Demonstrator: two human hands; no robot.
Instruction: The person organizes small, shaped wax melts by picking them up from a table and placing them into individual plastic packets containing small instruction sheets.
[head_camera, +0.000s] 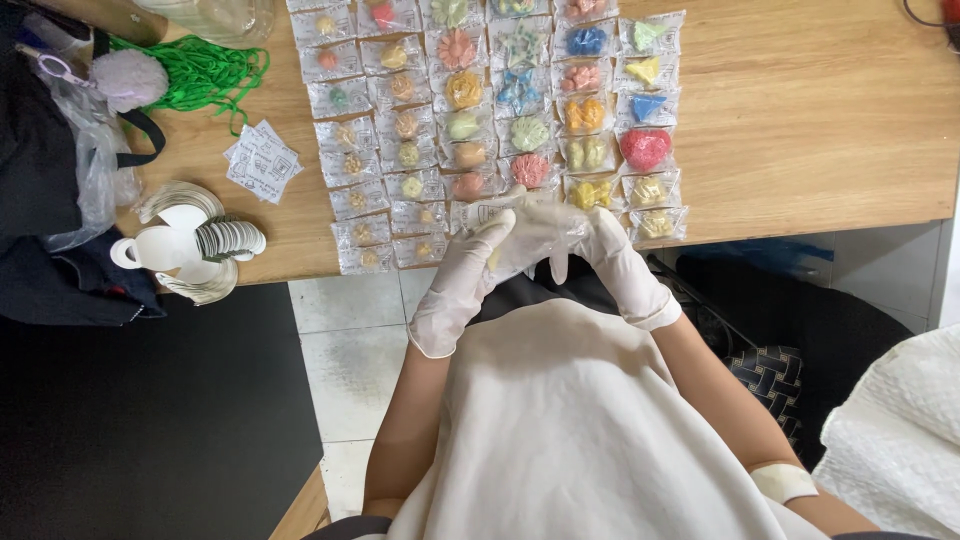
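Both my hands wear white gloves and meet at the near edge of a wooden table (800, 110). My left hand (470, 265) and my right hand (600, 245) together pinch a small clear plastic packet (520, 222) with something yellowish inside. Just beyond my fingers lie several rows of clear packets (490, 110), each holding a small coloured moulded shape: flowers, a red heart (645, 148), blue and yellow pieces.
At the table's left lie a stack of white paper cut-outs (195, 240), small printed leaflets (262, 160), green cord (205, 70), a fluffy pom-pom (130, 78) and a dark bag with clear plastic. A white cloth (900, 440) sits at lower right. Tiled floor lies below.
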